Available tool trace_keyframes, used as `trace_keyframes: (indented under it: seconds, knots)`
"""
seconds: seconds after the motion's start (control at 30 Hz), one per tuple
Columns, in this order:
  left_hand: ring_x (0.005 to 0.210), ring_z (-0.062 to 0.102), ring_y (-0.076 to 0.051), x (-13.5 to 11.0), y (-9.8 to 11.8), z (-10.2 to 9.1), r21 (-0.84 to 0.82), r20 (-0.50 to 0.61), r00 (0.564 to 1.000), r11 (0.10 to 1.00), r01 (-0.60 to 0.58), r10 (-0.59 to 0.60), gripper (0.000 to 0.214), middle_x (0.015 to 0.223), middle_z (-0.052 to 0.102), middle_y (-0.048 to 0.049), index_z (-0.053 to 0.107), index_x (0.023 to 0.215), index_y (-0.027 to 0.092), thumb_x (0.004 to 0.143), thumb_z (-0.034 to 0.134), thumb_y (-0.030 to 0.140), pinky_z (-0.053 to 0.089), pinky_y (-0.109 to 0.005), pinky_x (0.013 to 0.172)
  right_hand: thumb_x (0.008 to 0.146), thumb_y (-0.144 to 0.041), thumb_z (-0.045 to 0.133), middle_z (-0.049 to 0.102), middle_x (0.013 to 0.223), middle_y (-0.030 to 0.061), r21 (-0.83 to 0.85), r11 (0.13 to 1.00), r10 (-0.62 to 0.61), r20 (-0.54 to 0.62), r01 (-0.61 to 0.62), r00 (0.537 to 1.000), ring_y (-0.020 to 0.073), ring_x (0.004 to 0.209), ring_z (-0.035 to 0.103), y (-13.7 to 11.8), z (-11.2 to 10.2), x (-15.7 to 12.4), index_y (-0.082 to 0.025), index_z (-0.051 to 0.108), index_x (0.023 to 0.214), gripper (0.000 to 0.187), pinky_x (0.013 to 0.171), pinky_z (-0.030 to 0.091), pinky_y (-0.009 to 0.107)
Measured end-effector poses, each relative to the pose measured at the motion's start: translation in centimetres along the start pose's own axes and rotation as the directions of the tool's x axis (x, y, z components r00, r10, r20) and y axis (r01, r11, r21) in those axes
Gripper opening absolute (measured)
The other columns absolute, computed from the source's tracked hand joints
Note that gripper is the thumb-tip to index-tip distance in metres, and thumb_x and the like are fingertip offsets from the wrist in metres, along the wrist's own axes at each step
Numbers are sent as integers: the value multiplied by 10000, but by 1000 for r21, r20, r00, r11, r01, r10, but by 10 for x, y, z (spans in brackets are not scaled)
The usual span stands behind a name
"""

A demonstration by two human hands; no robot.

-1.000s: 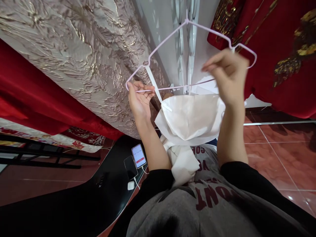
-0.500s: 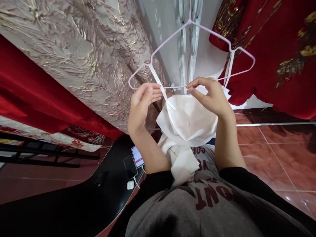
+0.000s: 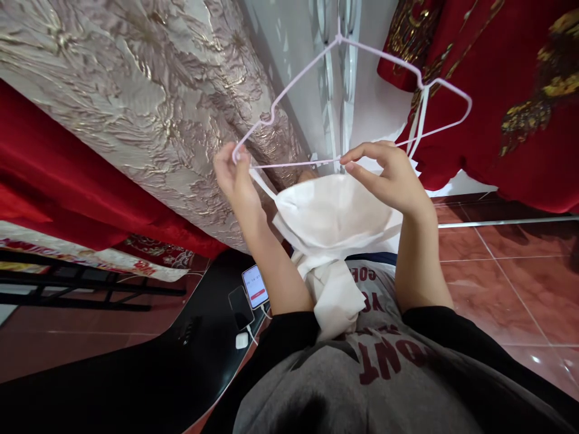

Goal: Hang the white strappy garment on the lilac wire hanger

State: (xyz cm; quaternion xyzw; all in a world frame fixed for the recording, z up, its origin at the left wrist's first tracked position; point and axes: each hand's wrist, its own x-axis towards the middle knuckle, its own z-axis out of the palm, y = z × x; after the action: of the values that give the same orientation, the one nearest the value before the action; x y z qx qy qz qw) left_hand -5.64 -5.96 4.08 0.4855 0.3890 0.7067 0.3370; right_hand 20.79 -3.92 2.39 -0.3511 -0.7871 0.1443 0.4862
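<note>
A thin pale pink wire hanger point(image 3: 298, 69) is held up in front of me. A white garment point(image 3: 335, 211) hangs below it by narrow white straps; one strap loops over the hanger's right shoulder. My left hand point(image 3: 233, 175) is closed on the hanger's left end, where the other strap runs. My right hand point(image 3: 389, 175) pinches the hanger's bottom bar near its middle, just above the white cloth. The garment's lower part bunches against my grey shirt.
A gold-embroidered beige cloth point(image 3: 136, 90) hangs at the left, with red fabric point(image 3: 54, 181) under it. A red embroidered garment point(image 3: 506, 90) hangs at the right. A phone point(image 3: 256, 286) on a charger cable lies on a black surface point(image 3: 158, 361). Red floor tiles point(image 3: 506, 271) lie to the right.
My left hand slid outward from the strap to the hanger's left end. The left strap now runs to that end. My right hand, which dropped from the hanger's right shoulder, stays on the bottom bar.
</note>
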Motion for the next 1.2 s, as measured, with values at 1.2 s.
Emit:
trace_keyframes:
  seconds: [1.2]
  knots:
    - [566,574,-150,2,-44,12,-249,-107,994,967,-52,26,307,802,746,-44,623,839,235,1130,553,304,523,-294,659,779,51,549,797,791,2,317,947,131,-531,53,837,73,551,618,18,-35,14,-190,864,991,449,473,426,203]
